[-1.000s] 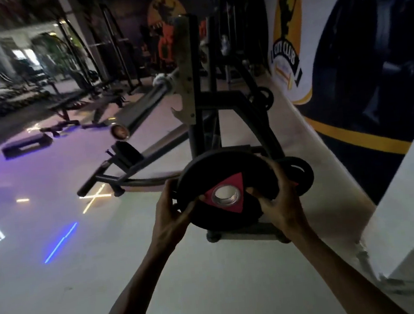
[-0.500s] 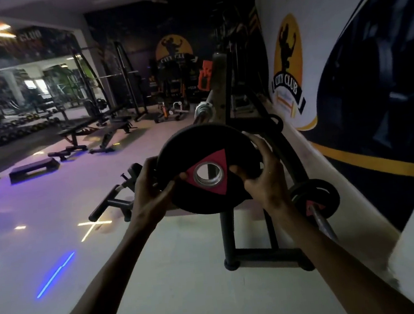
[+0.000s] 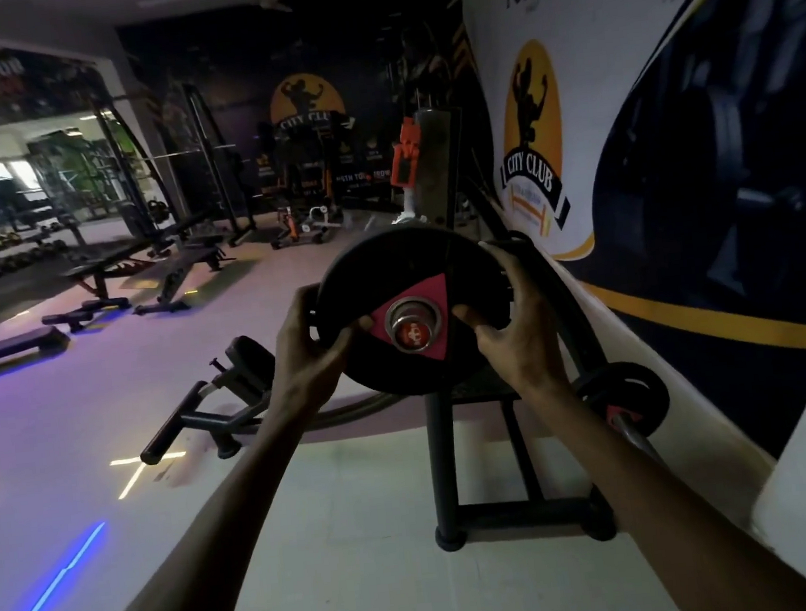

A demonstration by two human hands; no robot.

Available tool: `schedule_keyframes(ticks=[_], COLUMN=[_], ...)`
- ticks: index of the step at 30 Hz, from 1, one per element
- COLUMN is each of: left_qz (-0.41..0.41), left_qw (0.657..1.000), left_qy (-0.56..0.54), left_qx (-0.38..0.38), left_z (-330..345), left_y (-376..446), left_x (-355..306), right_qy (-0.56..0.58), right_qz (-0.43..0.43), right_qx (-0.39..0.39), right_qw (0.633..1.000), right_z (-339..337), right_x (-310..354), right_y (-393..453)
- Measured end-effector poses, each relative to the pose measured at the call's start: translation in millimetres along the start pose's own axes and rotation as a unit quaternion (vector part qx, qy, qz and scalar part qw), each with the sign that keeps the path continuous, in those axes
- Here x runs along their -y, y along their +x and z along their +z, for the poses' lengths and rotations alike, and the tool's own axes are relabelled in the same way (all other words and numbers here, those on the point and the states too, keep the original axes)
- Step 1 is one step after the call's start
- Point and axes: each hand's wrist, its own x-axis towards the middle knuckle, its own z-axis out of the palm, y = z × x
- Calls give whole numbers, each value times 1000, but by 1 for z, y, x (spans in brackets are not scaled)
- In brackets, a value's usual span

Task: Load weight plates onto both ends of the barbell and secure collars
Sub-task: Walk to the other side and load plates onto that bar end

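At centre, both hands grip the round black weight plate (image 3: 408, 275) with a pink triangle, left hand (image 3: 304, 344) and right hand (image 3: 516, 324) on opposite rims, its hole over the steel barbell sleeve end (image 3: 411, 335). Tilting it could jam it; a slip drops it towards the floor (image 3: 315, 535).

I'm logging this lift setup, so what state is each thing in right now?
weight plate: upright, gripped at both edges, centre hole on the barbell's end
barbell end: showing through the plate's hole, no collar on it
left hand: shut on the plate's left edge
right hand: shut on the plate's right edge
second plate: low beside the rack, untouched
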Motion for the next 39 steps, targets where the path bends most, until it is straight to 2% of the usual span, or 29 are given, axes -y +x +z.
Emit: schedule_keyframes(ticks=[7, 10, 21, 30, 36, 39], left_qz=[52, 30, 20, 23, 16, 2], left_qw=[987, 982, 987, 991, 995, 995], left_qy=[150, 184, 161, 132, 103, 100], left_qx=[-12, -1, 23, 22, 4, 20], left_z=[34, 50, 83, 86, 75, 74], left_y=[84, 125, 222, 215, 172, 135], left_x=[53, 77, 140, 144, 129, 122], right_qy=[-52, -70, -75, -77, -90, -88], right_qz=[-3, -5, 17, 21, 46, 60], right_qx=[21, 39, 37, 30, 34, 34], right_qw=[998, 997, 996, 996, 994, 994], right_z=[36, 54, 98, 100, 93, 81], right_x=[-55, -83, -152, -155, -137, -131], right_y=[67, 105, 191, 187, 145, 113])
